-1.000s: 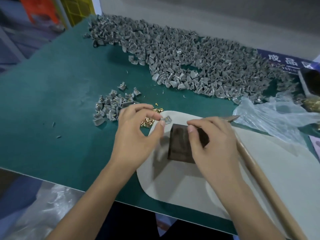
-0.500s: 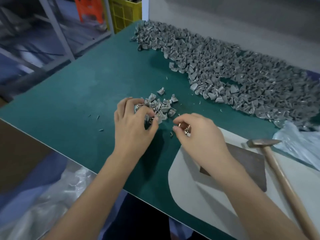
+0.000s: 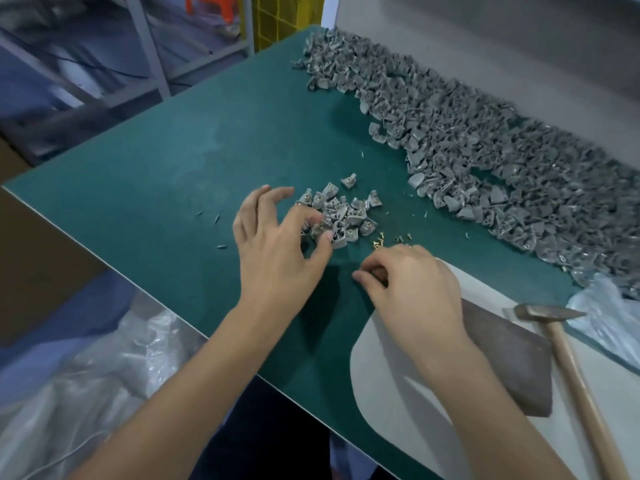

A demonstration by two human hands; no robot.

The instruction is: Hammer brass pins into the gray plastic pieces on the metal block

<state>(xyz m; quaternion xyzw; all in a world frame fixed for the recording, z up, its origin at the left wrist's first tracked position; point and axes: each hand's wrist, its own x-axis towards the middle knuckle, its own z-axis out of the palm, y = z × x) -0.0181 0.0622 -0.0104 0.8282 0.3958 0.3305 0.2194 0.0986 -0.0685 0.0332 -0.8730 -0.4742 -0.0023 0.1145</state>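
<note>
Since the last frame I see the view swing left; the metal block now sits at lower right on the pale mat, bare on top, partly under the right wrist. The left hand has slid to the small heap of gray pieces on the green table. Some pieces in that heap show brass heads. Loose brass pins lie just beside the heap, near the right hand. Left hand: thumb and forefinger curled, pinching at a gray piece on the heap's near edge, other fingers spread. Right hand: fingers curled down at the mat's edge; I can't tell what it holds. The hammer lies right of the block, untouched. Big pile of gray pieces along the far edge.
</note>
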